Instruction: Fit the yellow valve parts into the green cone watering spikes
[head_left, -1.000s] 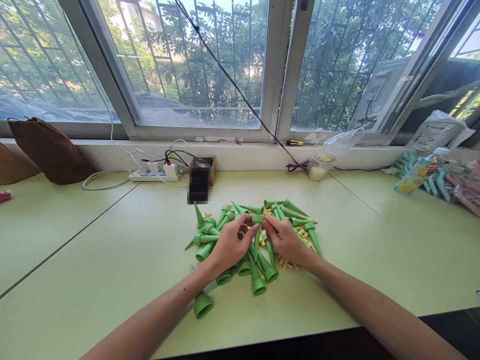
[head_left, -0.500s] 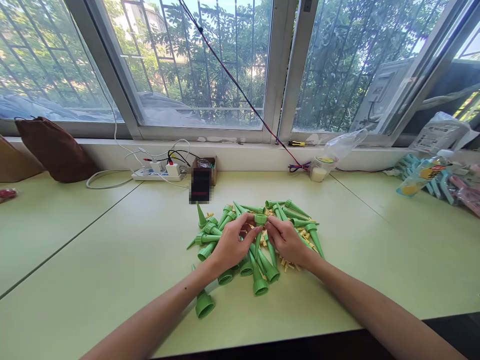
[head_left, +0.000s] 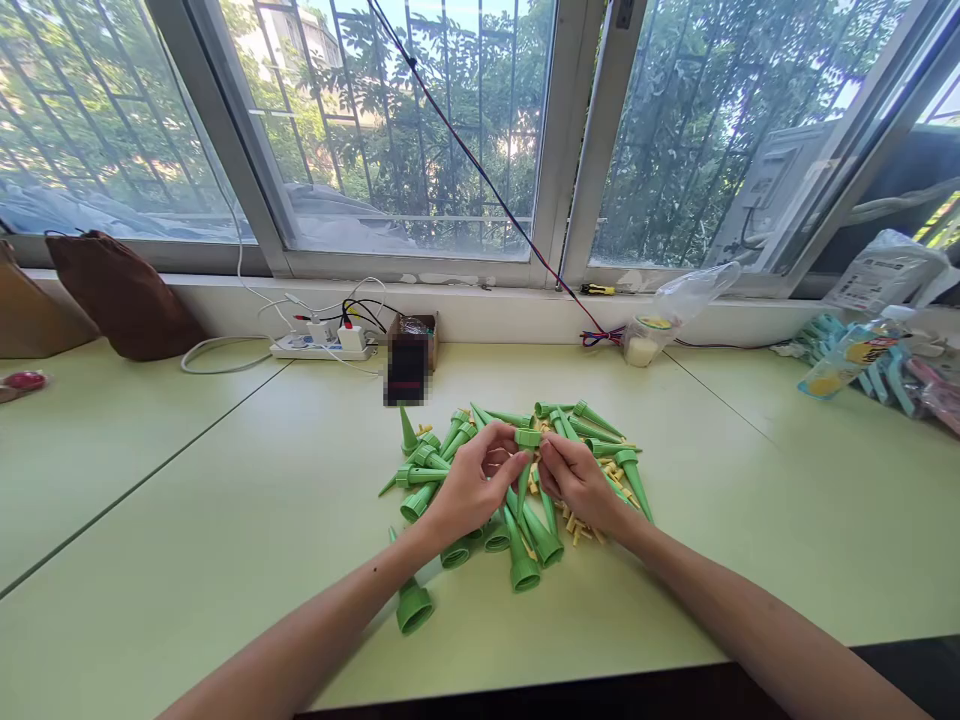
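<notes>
Upright between the thumb and fingers of my left hand [head_left: 474,482] is a green plastic watering spike [head_left: 527,439], its wide ribbed collar up and its point down. My right hand [head_left: 582,482] is closed in a pinch against the spike's side, just below the collar; whatever sits between its fingertips is too small to make out. Around and under both hands lie several more green spikes [head_left: 524,565] in a loose heap. Small pale yellow plastic pieces [head_left: 583,528] are scattered among them, mostly beneath my right hand.
Behind the heap stands a small box [head_left: 427,345] with a blurred dark object [head_left: 406,370] before it. A power strip [head_left: 319,349] with cables lies left of that. Toward the window are a plastic cup [head_left: 642,345], a brown bag [head_left: 124,295] and a bottle [head_left: 851,355] by bagged items.
The view has shifted slightly, moving everything a little to the right. My left hand still holds the spike, its collar now seen more from the side; my right fingers stay pressed against it.
</notes>
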